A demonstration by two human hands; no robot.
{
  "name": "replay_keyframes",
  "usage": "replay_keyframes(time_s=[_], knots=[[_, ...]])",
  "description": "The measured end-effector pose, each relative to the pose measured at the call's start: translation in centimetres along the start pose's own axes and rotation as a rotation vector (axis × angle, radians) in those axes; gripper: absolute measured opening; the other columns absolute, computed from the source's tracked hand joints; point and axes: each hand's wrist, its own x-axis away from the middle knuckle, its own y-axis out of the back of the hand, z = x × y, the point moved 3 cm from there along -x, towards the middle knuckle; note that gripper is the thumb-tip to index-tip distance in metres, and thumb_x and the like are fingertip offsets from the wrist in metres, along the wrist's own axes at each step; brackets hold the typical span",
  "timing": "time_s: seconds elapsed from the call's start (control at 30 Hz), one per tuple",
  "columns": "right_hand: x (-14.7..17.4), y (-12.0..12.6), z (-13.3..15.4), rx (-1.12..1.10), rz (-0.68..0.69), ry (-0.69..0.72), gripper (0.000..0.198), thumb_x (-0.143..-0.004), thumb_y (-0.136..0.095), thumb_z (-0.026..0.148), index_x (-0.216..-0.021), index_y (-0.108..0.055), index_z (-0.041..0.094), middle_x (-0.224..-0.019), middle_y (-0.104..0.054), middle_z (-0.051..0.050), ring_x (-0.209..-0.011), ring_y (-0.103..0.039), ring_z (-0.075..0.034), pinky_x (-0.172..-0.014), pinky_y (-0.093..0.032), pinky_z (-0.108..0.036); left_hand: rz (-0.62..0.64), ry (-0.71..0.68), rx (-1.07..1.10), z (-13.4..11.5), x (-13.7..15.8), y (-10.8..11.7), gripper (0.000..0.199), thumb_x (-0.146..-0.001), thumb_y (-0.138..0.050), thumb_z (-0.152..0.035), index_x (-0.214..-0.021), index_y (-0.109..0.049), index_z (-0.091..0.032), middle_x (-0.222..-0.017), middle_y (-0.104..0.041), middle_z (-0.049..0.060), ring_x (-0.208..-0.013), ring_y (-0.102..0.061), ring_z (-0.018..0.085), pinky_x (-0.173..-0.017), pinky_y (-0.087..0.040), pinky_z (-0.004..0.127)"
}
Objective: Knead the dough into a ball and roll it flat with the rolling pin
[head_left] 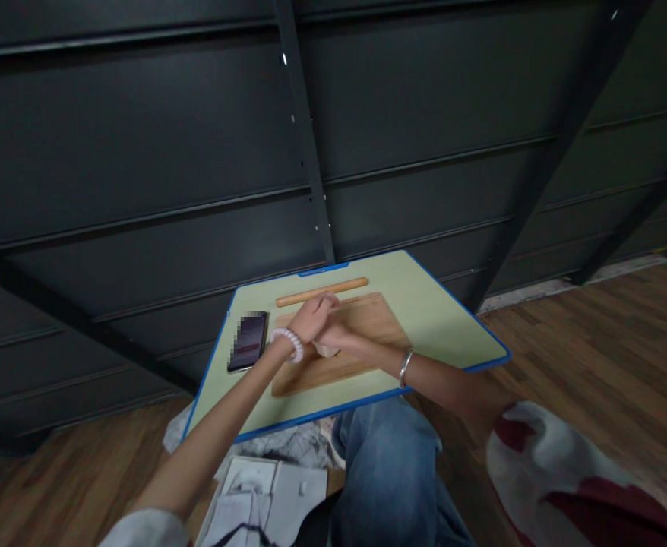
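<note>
A pale lump of dough lies on a wooden board, mostly covered by my two hands. My left hand, with a beaded band at the wrist, bears down over it with bent fingers. Against it, my right hand presses on the same lump from the right; a silver bangle circles that wrist. The hands overlap, so some fingertips are hidden. Just beyond them a wooden rolling pin rests near the board's far edge.
The board sits on a small pale-green table with a blue rim. A phone lies at its left side. Dark metal panels rise behind. Below are my jeans-covered knee and an open white box on the wood floor.
</note>
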Motion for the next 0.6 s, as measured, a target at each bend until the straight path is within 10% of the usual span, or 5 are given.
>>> replay_keyframes(time_s=[0.17,0.4,0.6], knots=[[0.1,-1.1,-1.7,-0.132,-0.110,-0.156,0.027,-0.092,-0.036,0.022,-0.099,-0.062,0.019,-0.095,-0.062,-0.011,-0.105,-0.055,-0.028,-0.078,-0.049,-0.045,0.155,-0.033,-0.174,0.4,0.6,-2.8,0.022,-0.076,-0.049,-0.031,-0.063,-0.063,-0.022,-0.072,-0.068,0.006,-0.076,-0.062,0.022,-0.079,-0.045,0.030],[0.6,-2.7,-5.7,-0.960,-0.325,-0.183,0.020,-0.077,-0.043,0.033,-0.083,-0.062,0.031,-0.065,-0.056,-0.004,-0.101,-0.059,-0.033,-0.071,-0.053,-0.047,0.136,-0.049,-0.217,0.7,2.4,-3.0,0.019,-0.076,-0.053,-0.032,-0.066,-0.067,-0.024,-0.069,-0.069,0.003,-0.073,-0.063,0.022,-0.075,-0.045,0.029],[-0.7,-4.7,-6.8,-1.354,-0.172,-0.059,0.024,-0.080,-0.038,0.032,-0.078,-0.062,0.030,-0.060,-0.053,-0.004,-0.097,-0.061,-0.034,-0.077,-0.052,-0.050,0.163,-0.050,-0.275,0.8,1.6,-2.6,0.024,-0.078,-0.045,-0.024,-0.069,-0.067,-0.022,-0.073,-0.069,0.003,-0.073,-0.062,0.021,-0.073,-0.045,0.029]])
